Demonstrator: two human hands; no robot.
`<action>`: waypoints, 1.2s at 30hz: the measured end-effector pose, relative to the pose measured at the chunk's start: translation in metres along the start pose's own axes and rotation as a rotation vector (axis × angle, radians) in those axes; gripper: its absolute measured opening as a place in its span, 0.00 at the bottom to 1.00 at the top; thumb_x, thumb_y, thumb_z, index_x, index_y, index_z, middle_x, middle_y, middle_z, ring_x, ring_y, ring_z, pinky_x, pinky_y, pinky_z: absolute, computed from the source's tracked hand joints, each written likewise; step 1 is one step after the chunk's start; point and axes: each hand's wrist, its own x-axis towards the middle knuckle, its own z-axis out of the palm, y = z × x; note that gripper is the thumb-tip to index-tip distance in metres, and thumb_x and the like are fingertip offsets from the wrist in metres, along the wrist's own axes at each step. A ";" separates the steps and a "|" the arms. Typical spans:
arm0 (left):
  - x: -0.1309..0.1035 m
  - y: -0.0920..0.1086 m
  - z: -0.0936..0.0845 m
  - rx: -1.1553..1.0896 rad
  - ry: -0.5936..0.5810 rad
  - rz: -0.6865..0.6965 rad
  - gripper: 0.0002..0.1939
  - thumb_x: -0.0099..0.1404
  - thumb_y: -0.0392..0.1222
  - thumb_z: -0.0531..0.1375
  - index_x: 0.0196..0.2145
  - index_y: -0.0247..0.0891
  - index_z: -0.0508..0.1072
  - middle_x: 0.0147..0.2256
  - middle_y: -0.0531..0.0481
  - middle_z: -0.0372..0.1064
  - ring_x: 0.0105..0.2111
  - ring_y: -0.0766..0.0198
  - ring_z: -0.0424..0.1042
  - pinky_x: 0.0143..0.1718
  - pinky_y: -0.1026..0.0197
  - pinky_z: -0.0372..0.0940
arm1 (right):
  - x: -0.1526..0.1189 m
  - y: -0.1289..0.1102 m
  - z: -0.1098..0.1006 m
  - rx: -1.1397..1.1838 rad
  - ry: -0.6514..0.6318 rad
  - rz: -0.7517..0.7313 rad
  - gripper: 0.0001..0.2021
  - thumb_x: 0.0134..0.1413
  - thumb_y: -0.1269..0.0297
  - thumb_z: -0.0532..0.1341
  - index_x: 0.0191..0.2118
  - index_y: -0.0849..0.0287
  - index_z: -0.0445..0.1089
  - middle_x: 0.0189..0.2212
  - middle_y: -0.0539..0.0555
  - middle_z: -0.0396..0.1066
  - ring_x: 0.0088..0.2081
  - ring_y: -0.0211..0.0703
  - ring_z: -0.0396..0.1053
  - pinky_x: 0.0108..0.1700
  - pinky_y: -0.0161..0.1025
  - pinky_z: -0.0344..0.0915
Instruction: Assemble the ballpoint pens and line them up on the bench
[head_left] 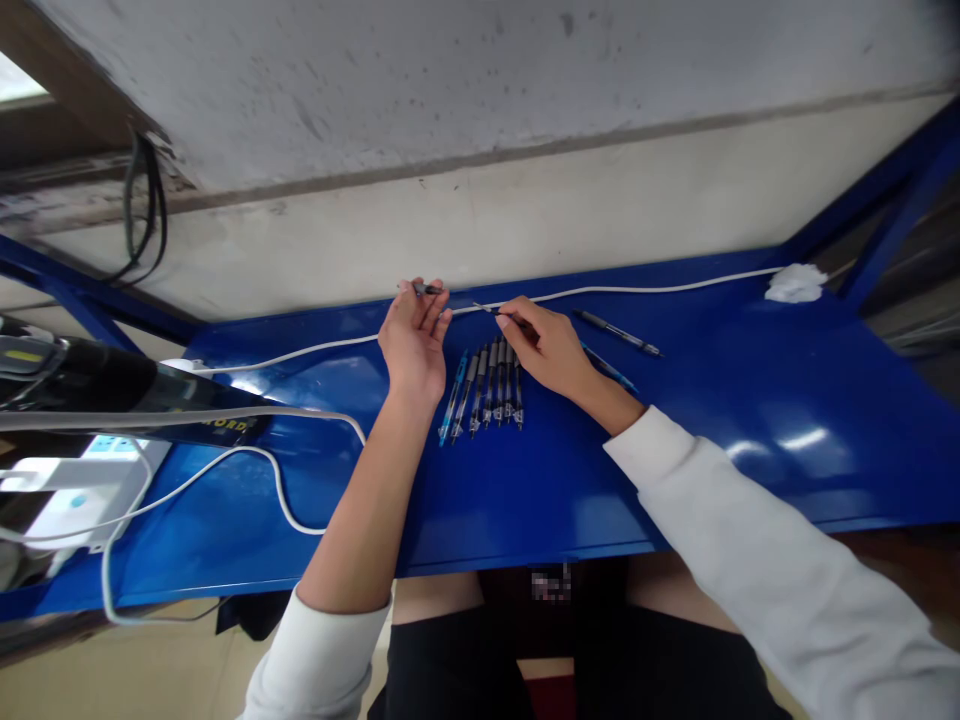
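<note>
My left hand [416, 345] is raised palm up near the back of the blue shelf. Its thumb and fingers close on a short dark pen part [429, 289]. To its right, my right hand [551, 345] pinches a thin dark pen piece [491, 310] whose pale, slender end points left toward my left hand. Several clear-barrelled pens [487, 390] with grey grips lie side by side between my wrists, a blue one [453, 398] at their left end. Beyond my right hand lie a black pen [619, 333] and another blue pen [611, 368], partly hidden by my wrist.
The blue metal shelf [525, 500] backs onto a wall. A white cable [630, 290] runs along its rear to crumpled white tissue [796, 283]. At left are a white power strip [82, 500], loose cables and a dark cylindrical object [135, 385].
</note>
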 end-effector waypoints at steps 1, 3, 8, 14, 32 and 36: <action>-0.003 0.001 0.004 -0.012 0.005 -0.011 0.27 0.68 0.68 0.75 0.49 0.45 0.81 0.53 0.42 0.86 0.60 0.50 0.84 0.55 0.54 0.78 | 0.000 0.000 0.000 -0.003 0.003 0.000 0.15 0.84 0.49 0.56 0.50 0.53 0.74 0.30 0.46 0.71 0.29 0.41 0.64 0.37 0.41 0.56; -0.008 0.002 0.012 -0.022 -0.002 -0.022 0.25 0.68 0.67 0.75 0.49 0.45 0.81 0.51 0.42 0.87 0.58 0.49 0.85 0.54 0.54 0.78 | 0.000 0.000 0.000 -0.009 0.003 0.003 0.15 0.83 0.48 0.57 0.51 0.53 0.74 0.31 0.47 0.72 0.29 0.41 0.65 0.38 0.41 0.56; -0.016 0.003 0.024 0.019 -0.065 0.000 0.22 0.71 0.64 0.74 0.49 0.45 0.82 0.47 0.44 0.87 0.52 0.50 0.88 0.52 0.53 0.80 | 0.000 0.000 0.001 -0.008 0.002 0.005 0.16 0.83 0.48 0.57 0.51 0.53 0.75 0.31 0.48 0.72 0.30 0.42 0.64 0.38 0.41 0.55; -0.020 0.003 0.028 0.027 -0.090 -0.011 0.21 0.71 0.62 0.75 0.49 0.45 0.82 0.44 0.46 0.87 0.47 0.53 0.89 0.49 0.56 0.80 | 0.000 0.001 0.002 -0.020 0.010 0.006 0.15 0.83 0.49 0.57 0.52 0.53 0.76 0.32 0.48 0.73 0.30 0.41 0.66 0.38 0.41 0.56; -0.021 -0.008 0.031 0.108 -0.217 0.117 0.24 0.63 0.47 0.82 0.53 0.44 0.80 0.43 0.47 0.86 0.49 0.53 0.88 0.52 0.54 0.80 | 0.002 0.003 0.003 -0.046 0.037 -0.001 0.18 0.83 0.46 0.57 0.49 0.54 0.75 0.28 0.47 0.70 0.27 0.41 0.62 0.35 0.41 0.53; -0.020 -0.010 0.031 0.125 -0.258 0.121 0.23 0.60 0.41 0.82 0.50 0.43 0.83 0.45 0.46 0.86 0.48 0.56 0.87 0.56 0.53 0.79 | 0.001 0.003 0.003 -0.037 0.026 -0.013 0.18 0.83 0.45 0.56 0.50 0.53 0.75 0.31 0.48 0.73 0.29 0.42 0.64 0.36 0.41 0.54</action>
